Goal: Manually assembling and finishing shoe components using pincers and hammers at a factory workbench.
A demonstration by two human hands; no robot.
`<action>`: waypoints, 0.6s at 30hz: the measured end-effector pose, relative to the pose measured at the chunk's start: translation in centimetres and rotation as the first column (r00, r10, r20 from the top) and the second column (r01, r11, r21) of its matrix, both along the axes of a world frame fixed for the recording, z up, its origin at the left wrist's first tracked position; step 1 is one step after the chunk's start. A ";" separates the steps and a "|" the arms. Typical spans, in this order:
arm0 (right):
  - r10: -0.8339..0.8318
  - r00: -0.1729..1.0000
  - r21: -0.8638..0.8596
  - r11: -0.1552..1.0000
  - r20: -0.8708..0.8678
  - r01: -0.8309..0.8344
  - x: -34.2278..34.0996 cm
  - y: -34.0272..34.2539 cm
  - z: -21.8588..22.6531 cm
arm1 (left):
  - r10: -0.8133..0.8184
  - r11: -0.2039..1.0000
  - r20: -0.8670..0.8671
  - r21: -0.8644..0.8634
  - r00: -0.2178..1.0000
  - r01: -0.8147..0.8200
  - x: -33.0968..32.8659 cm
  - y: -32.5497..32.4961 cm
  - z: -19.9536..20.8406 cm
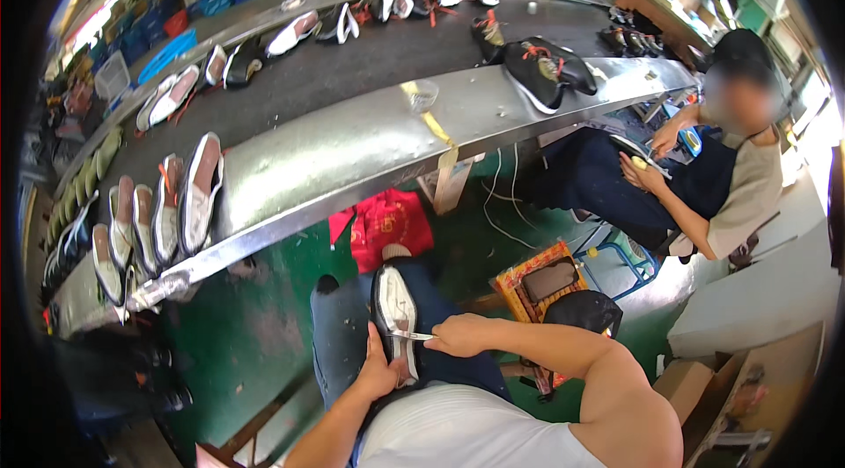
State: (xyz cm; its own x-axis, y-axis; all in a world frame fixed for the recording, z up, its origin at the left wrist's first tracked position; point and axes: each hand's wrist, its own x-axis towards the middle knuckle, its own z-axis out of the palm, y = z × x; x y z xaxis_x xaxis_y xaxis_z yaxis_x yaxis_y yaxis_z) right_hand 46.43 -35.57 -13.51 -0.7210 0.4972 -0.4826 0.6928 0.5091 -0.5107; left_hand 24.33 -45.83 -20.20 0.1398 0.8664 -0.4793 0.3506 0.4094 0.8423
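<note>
A dark shoe (397, 296) with a pale, whitish underside lies bottom up on my lap, its length pointing away from me. My left hand (377, 373) grips its left side near the close end, the fingers along the edge. From the right, my right hand (456, 335) is closed round a thin tool (414, 336) with a light, flat metal end. That end crosses the narrow middle of the shoe's underside and seems to touch it. The tool's handle is hidden in my fist, so its exact kind cannot be made out.
A metal-edged bench (299, 138) with a dark belt (370, 54) curves ahead, bearing several shoes (198, 191). Black shoes (547, 72) stand on its right part. Beneath hangs a red cloth (387, 226). At right, a seated co-worker (748, 160) handles a shoe beside a blue-framed stool (629, 265).
</note>
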 end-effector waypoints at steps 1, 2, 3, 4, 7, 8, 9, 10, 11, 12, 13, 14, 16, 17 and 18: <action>-0.009 1.000 -0.038 0.999 -0.021 0.008 -0.2 1.1 1.1 | 0.015 0.999 -0.086 -0.033 0.996 -0.018 0.1 0.8 0.8; -0.016 0.999 -0.079 0.997 -0.042 0.013 -0.3 2.0 1.8 | 0.031 0.997 -0.171 -0.065 0.985 -0.042 0.4 1.5 1.2; -0.089 0.987 -0.041 0.996 -0.131 0.084 -0.8 3.1 1.4 | 0.107 0.994 -0.300 0.039 0.948 -0.100 1.0 2.3 -0.2; -0.140 0.959 0.035 0.988 -0.248 0.153 -1.3 4.5 1.9 | 0.158 0.987 -0.453 0.062 0.877 -0.146 2.6 3.3 1.1; -0.233 0.892 0.259 0.901 -0.388 0.348 -4.5 10.3 5.0 | 0.049 0.997 -0.478 -0.029 0.877 -0.072 1.2 5.4 3.6; -0.237 0.854 0.345 0.839 -0.464 0.420 -5.9 12.2 6.3 | 0.060 0.997 -0.433 -0.012 0.899 -0.072 -0.4 5.7 2.6; -0.244 0.854 0.416 0.790 -0.460 0.450 -6.7 14.2 7.7 | 0.138 0.990 -0.330 0.019 0.934 -0.140 -0.6 6.0 4.4; -0.289 0.873 0.445 0.771 -0.392 0.455 -8.0 16.0 9.5 | 0.200 0.979 -0.087 -0.025 0.976 -0.202 -1.9 5.7 4.3; -0.275 0.895 0.475 0.771 -0.352 0.424 -8.9 18.1 10.1 | 0.262 0.964 0.356 -0.048 0.897 -0.263 -2.0 4.9 5.3; -0.301 0.902 0.457 0.785 -0.309 0.419 -10.0 19.4 11.3 | 0.284 0.946 0.725 -0.106 0.627 -0.306 -2.1 3.6 6.1; -0.260 0.904 0.530 0.741 -0.339 0.413 -10.7 20.6 11.2 | 0.198 0.971 0.821 -0.092 0.535 -0.219 -3.6 3.4 5.9; -0.219 0.905 0.600 0.688 -0.364 0.408 -10.8 21.5 10.9 | 0.281 0.950 0.824 -0.166 0.492 -0.265 -3.8 3.1 5.5; -0.077 0.863 0.643 0.636 -0.499 0.428 -12.0 20.1 10.0 | 0.440 0.873 0.824 -0.299 0.357 -0.385 -3.1 3.8 7.1; 0.065 0.795 0.673 0.576 -0.603 0.464 -12.1 18.6 9.4 | 0.605 0.759 0.693 -0.351 0.392 -0.549 -4.0 4.1 2.1; -0.018 0.731 0.514 0.699 -0.682 0.497 -11.7 15.8 8.7 | 0.610 0.743 0.697 -0.338 0.377 -0.578 -4.8 4.0 -0.8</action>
State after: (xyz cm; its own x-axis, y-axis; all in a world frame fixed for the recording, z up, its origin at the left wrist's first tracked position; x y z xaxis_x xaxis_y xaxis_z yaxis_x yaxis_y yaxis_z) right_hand 34.76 -19.81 -4.83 -0.5059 0.7055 0.4963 0.5209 0.7085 -0.4762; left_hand 19.51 -41.83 -20.95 -0.1006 0.8611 -0.4984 -0.7145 0.2861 0.6384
